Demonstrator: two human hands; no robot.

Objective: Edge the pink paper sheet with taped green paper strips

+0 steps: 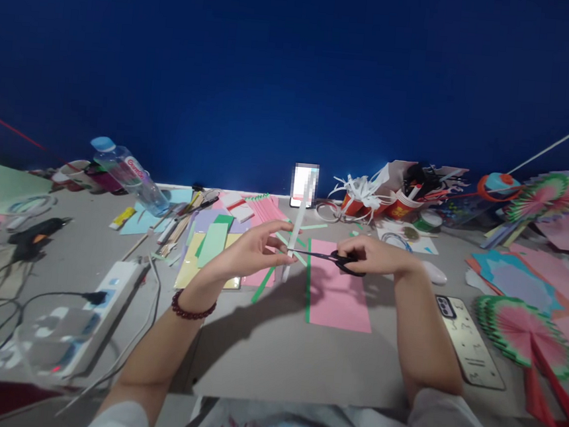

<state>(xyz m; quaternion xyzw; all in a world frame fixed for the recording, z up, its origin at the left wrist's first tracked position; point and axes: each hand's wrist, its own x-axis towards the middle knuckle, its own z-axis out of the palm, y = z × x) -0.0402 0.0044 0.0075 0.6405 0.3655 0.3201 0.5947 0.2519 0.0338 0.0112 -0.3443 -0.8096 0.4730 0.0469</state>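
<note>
My left hand pinches a long narrow white paper strip and holds it upright above the table. Black-handled scissors sit in my right hand, their blades pointing left and touching the strip near my left fingers. Under both hands lies a pink paper sheet with a green edge, and green strips lie scattered beside it. A dark bead bracelet circles my left wrist.
Coloured paper sheets lie to the left, next to a water bottle, a glue gun and a power strip with cables. A phone, folded paper fans and red cups of scraps are on the right.
</note>
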